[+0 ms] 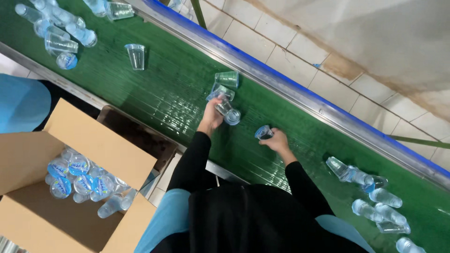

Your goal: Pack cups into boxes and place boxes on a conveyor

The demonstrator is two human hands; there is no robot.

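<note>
Left hand [211, 116] has its grip closed on a clear sealed cup [228, 112], lying tilted over the green belt [168, 93], blue lid end toward the far rail. Right hand [277, 140] has its grip clamped on a second cup [263, 132], small, clear, blue-lidded, low on the belt. Two more cups [224, 85] lie just beyond the left hand. A box [79, 182] of stacked cups stands at left.

Clear glossy plastic cups [227, 111] with foil-like blue lids are seen on the green ribbed belt [173, 89], which looks wet and shiny. The box [101, 145] is matt brown cardboard.
</note>
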